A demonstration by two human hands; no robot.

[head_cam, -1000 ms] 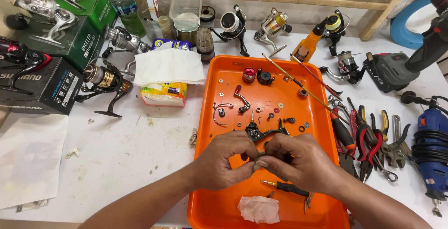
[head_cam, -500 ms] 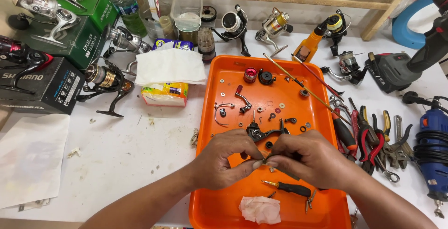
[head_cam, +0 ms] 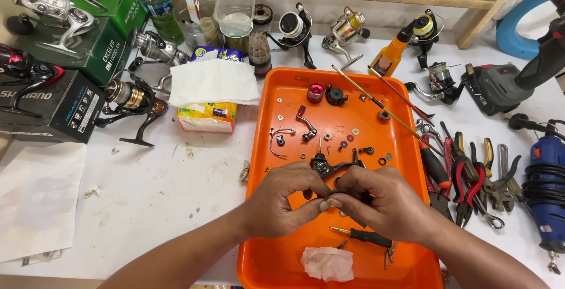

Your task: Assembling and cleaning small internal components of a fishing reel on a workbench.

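Both my hands meet over the orange tray (head_cam: pixel 265 124). My left hand (head_cam: pixel 282 201) and my right hand (head_cam: pixel 379 198) pinch a small dark reel part (head_cam: pixel 333 193) between fingertips and thumbs; most of it is hidden by the fingers. Just beyond the hands lies a black reel frame piece (head_cam: pixel 329 164). Small washers, screws, a red cap (head_cam: pixel 316 93) and a black knob (head_cam: pixel 336 95) are scattered across the tray. A small screwdriver with a black handle (head_cam: pixel 365 236) and a crumpled pink tissue (head_cam: pixel 327 263) lie near the tray's front.
Several fishing reels (head_cam: pixel 347 30) line the back of the white table (head_cam: pixel 165 189). Reel boxes (head_cam: pixel 56 106) stand at the left, a tissue pack (head_cam: pixel 209 98) beside the tray. Pliers and wrenches (head_cam: pixel 471 171) lie right of the tray, a blue rotary tool (head_cam: pixel 547 189) at the far right.
My fingers have shifted slightly on the small part; both hands stay in the same spot over the tray.
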